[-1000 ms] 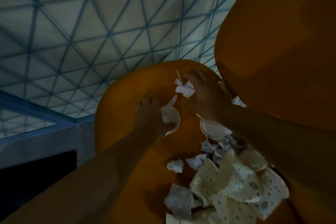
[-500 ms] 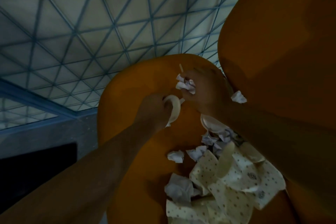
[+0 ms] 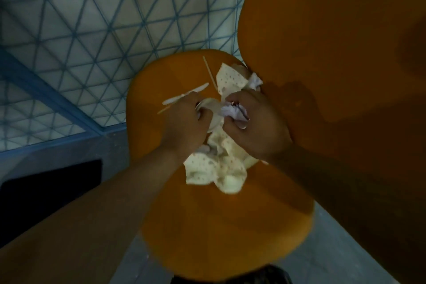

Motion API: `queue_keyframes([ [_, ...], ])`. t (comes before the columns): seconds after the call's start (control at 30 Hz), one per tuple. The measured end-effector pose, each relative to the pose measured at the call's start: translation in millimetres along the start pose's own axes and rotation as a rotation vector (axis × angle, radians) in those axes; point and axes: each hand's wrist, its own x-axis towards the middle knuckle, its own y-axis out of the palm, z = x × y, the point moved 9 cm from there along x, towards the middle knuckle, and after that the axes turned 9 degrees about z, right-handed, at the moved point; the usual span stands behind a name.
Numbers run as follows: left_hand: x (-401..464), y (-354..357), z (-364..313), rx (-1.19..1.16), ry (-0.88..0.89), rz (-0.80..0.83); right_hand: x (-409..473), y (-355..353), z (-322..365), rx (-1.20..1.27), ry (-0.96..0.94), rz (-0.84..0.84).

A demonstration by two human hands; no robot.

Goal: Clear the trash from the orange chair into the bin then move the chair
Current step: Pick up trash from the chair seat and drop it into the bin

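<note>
Left hand [image 3: 186, 120] gripped white plastic cup and spoon [image 3: 184, 97]; right hand [image 3: 251, 127] clutched crumpled white tissue [image 3: 232, 112]. Dotted paper napkins [image 3: 214, 168] lay beneath both, possibly hiding cups. Best gathered inward off orange plastic chair seat [image 3: 230, 237].

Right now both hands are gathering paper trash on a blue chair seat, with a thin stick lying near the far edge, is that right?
Not quite: the chair seat is orange, not blue, as the head view shows. The rest holds: the left hand and right hand are gathering paper trash, and a thin stick lies near the far edge.
</note>
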Motion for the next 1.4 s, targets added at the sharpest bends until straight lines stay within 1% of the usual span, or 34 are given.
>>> queue_keyframes([
  [0.1, -59.9, 11.1, -27.2, 0.048, 0.011, -0.025, -71.5, -13.8, 19.7, -0.002, -0.016, -0.018],
  [0.23, -134.9, 33.5, -62.0, -0.007, 0.005, -0.024, -160.8, -23.2, 26.0, -0.007, 0.033, -0.024],
  [0.3, -170.3, 49.5, -76.1, -0.027, 0.035, -0.001, -205.9, -23.9, 22.9, 0.0, 0.069, -0.026],
  [0.4, -216.3, 76.3, -80.4, 0.015, 0.056, 0.037, -263.0, -21.0, 10.2, 0.049, 0.132, -0.051],
  [0.5, -269.7, 116.0, -78.6, 0.062, 0.075, 0.121, -312.1, -9.3, -8.6, 0.025, 0.195, -0.02],
  [0.6, -315.3, 158.4, -66.4, 0.14, 0.13, 0.227, -347.0, 4.8, -22.1, 0.008, 0.234, 0.0],
  [0.7, -340.3, 190.5, -38.4, 0.197, 0.12, 0.279, -373.0, 18.2, -25.1, -0.003, 0.231, -0.011],
  [0.8, -354.6, 228.6, -10.1, 0.241, 0.109, 0.345, -394.9, 31.0, -24.4, 0.043, 0.195, -0.039],
  [0.87, -358.8, 254.7, 14.3, 0.247, 0.049, 0.404, -407.6, 39.7, -25.2, 0.074, 0.172, -0.051],
  [0.93, -363.5, 284.1, 42.3, 0.258, -0.046, 0.513, -418.1, 50.7, -29.3, 0.07, 0.161, -0.039],
  [1.0, -370.6, 305.4, 62.8, 0.302, -0.115, 0.63, -427.2, 65.7, -32.9, 0.057, 0.153, 0.0],
  [1.03, -372.5, 309.7, 68.2, 0.294, -0.131, 0.636, -431.7, 74.3, -34.6, 0.05, 0.147, 0.026],
  [1.13, -374.6, 303.6, 71.8, 0.234, -0.154, 0.561, -444.9, 104.7, -43.3, -0.006, 0.163, 0.125],
  [1.2, -377.4, 295.2, 69.1, 0.241, -0.159, 0.543, -456.2, 133.4, -55.0, -0.078, 0.217, 0.263],
  [1.3, -380.8, 282.9, 59.5, 0.226, -0.135, 0.523, -484.3, 181.2, -82.7, -0.152, 0.373, 0.612],
  [1.33, -380.8, 279.2, 56.0, 0.217, -0.129, 0.516, -492.8, 189.1, -88.8, -0.164, 0.412, 0.694],
  [1.37, -379.9, 275.8, 52.0, 0.206, -0.12, 0.506, -496.9, 191.2, -92.4, -0.168, 0.435, 0.722],
  [1.4, -379.1, 272.4, 47.7, 0.191, -0.115, 0.495, -497.3, 188.5, -92.9, -0.165, 0.441, 0.711],
])
